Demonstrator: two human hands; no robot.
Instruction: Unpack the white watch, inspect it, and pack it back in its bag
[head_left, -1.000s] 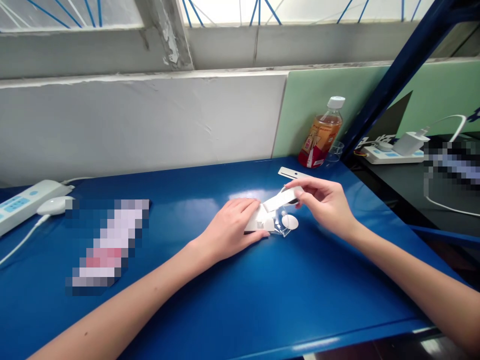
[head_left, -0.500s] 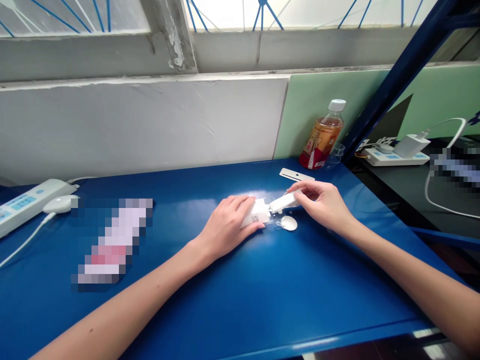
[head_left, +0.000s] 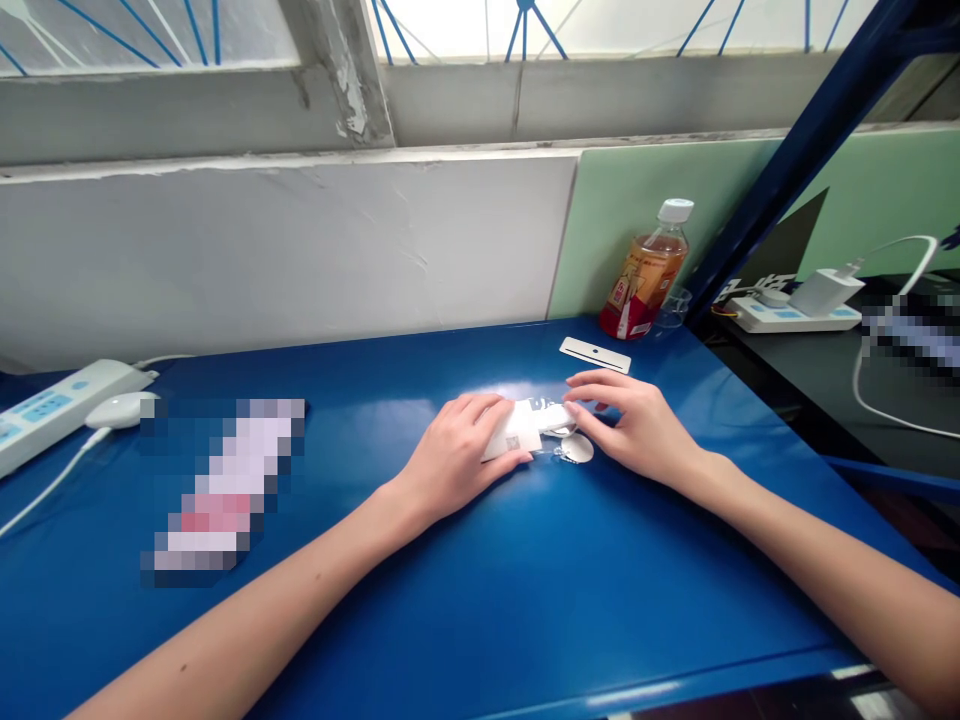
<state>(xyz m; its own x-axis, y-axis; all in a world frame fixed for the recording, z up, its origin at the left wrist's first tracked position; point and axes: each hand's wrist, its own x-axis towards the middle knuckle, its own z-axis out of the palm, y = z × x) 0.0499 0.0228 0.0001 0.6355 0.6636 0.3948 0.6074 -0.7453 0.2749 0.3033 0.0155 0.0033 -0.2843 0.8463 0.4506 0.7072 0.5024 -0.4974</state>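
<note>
My left hand (head_left: pixel 459 440) grips a flat white packet (head_left: pixel 521 430) against the blue tabletop, fingers over its top and thumb along the near edge. A small dark square code is printed on it. At the packet's right end lies a slim white piece (head_left: pixel 555 418), with what looks like clear plastic around it. My right hand (head_left: pixel 630 420) is just right of this piece, thumb tip at its end and the other fingers spread apart above. Just below sits a white round tag (head_left: pixel 577 448) with a thin string or chain. Whether the slim piece lies inside the packet is hard to see.
A drink bottle (head_left: pixel 646 275) stands at the back right, near a white slotted strip (head_left: pixel 595 355). To the left are a blurred-out flat object (head_left: pixel 232 480), a white mouse-shaped device (head_left: pixel 124 408) with a cable, and a power strip (head_left: pixel 67 405). A blue frame post (head_left: pixel 795 150) rises on the right.
My right hand's pinch on the slim white piece has loosened, and its fingers have spread. The piece has come down and left, closer to the packet. My left hand has stayed in place.
</note>
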